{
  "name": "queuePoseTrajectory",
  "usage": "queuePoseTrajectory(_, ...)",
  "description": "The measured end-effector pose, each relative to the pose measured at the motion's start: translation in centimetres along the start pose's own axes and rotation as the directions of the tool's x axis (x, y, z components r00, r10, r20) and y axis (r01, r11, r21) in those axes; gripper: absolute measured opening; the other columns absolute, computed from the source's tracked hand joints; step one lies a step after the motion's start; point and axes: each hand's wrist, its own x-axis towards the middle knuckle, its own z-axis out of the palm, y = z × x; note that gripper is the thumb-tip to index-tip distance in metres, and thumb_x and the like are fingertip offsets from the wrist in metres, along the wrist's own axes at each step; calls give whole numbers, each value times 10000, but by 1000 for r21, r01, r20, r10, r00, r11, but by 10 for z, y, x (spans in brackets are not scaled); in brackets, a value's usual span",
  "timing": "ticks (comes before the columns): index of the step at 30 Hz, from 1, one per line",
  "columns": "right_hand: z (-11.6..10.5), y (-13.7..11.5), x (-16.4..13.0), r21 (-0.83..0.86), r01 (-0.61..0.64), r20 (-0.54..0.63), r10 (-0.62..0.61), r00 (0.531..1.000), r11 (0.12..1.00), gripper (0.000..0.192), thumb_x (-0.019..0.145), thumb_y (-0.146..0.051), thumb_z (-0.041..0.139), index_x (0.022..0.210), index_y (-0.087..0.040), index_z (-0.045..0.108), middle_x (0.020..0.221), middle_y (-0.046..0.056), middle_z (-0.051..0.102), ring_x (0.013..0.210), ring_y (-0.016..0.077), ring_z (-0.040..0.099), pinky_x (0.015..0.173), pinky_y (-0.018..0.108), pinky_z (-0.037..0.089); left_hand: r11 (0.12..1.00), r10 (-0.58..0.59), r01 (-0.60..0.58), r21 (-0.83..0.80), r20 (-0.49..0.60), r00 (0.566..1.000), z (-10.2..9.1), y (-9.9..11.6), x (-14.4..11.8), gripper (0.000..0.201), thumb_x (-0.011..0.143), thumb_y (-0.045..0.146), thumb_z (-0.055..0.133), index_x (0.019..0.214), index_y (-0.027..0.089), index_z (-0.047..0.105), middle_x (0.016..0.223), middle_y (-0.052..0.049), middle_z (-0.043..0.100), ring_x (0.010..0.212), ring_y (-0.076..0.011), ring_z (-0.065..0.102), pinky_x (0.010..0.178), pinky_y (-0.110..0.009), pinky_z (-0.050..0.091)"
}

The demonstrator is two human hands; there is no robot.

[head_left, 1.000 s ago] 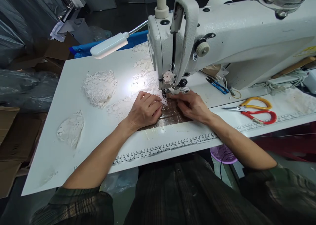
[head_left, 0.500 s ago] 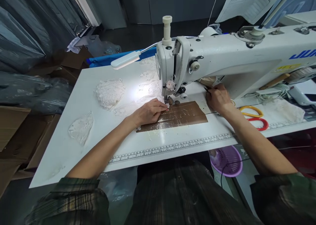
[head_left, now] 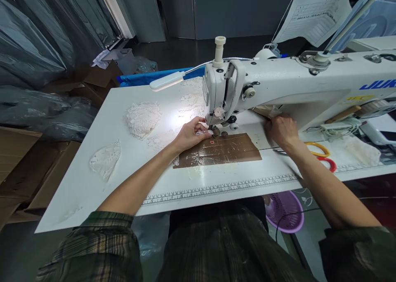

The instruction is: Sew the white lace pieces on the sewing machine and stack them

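Observation:
My left hand [head_left: 192, 134] pinches a strip of white lace [head_left: 201, 129] just left of the presser foot [head_left: 211, 128] of a white sewing machine [head_left: 222, 82]. Beneath that hand, a shiny brown sheet [head_left: 225, 150] covers part of the machine bed, with thread scraps on it. My right hand [head_left: 282, 130] rests under the machine arm with fingers curled; what they close on, if anything, is hidden. Scissors with a yellow and a red handle [head_left: 318, 150] lie by my right wrist. More lace [head_left: 192, 100] spreads behind my left hand.
On the white table [head_left: 74, 183] sit a lace pile [head_left: 142, 119] and a separate lace piece [head_left: 105, 160]. A lamp [head_left: 167, 81] reaches over from the machine. A printed ruler [head_left: 216, 187] runs along the front edge. Below is a purple basket [head_left: 286, 212]; cardboard boxes [head_left: 52, 170] stand left.
The view has shifted, so the table sits lower in it. My left hand's fingers have drawn back and lifted at the lace. My right hand has turned, hiding the dark item seen at its fingertips.

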Motion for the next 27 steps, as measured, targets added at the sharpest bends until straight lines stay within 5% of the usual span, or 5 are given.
queuePoseTrajectory(6, -1, -11, -41, 467, 131, -257, -7, 966, 874, 99, 819, -256, 499, 791, -195, 571, 1072, 222, 662, 959, 313, 642, 812, 430, 499, 983, -111, 125, -135, 101, 989, -7, -3, 0, 504, 774, 357, 794, 1184, 179, 562, 884, -38, 743, 827, -169, 708, 801, -335, 546)
queuePoseTrajectory(9, 1, -28, -69, 686, 100, -68, -73, 995, 721, 140, 893, -366, 448, 825, -248, 477, 693, 67, 649, 601, 223, 612, 587, 364, 500, 966, -135, 160, -203, 131, 982, -8, -6, 2, 540, 750, 345, 810, 1198, 164, 570, 864, -37, 731, 816, -165, 701, 799, -337, 540)
queuePoseTrajectory(12, 1, -51, -81, 824, 59, 141, -305, 942, 563, 189, 958, -420, 401, 985, -238, 444, 645, 0, 639, 498, 177, 554, 518, 304, 442, 953, -136, 173, -248, 160, 978, -9, -7, 5, 531, 728, 347, 827, 1164, 157, 592, 858, -36, 724, 823, -171, 695, 811, -350, 533)
queuePoseTrajectory(18, 1, -95, -57, 330, 468, 41, -508, 861, 820, 468, 1034, -434, 218, 970, -177, 604, 850, 119, 717, 693, 238, 626, 590, 321, 334, 947, -160, 203, -250, 182, 970, -10, -2, 6, 448, 736, 343, 817, 1081, 152, 605, 822, -25, 710, 820, -166, 684, 810, -334, 532)
queuePoseTrajectory(27, 3, -119, -47, 95, 506, 67, -513, 856, 857, 500, 1046, -477, 235, 1125, -163, 617, 902, 129, 746, 720, 265, 655, 534, 320, 232, 939, -139, 178, -295, 148, 979, -9, -12, 8, 369, 757, 187, 732, 1077, 163, 550, 779, -10, 694, 759, -139, 682, 741, -299, 552)
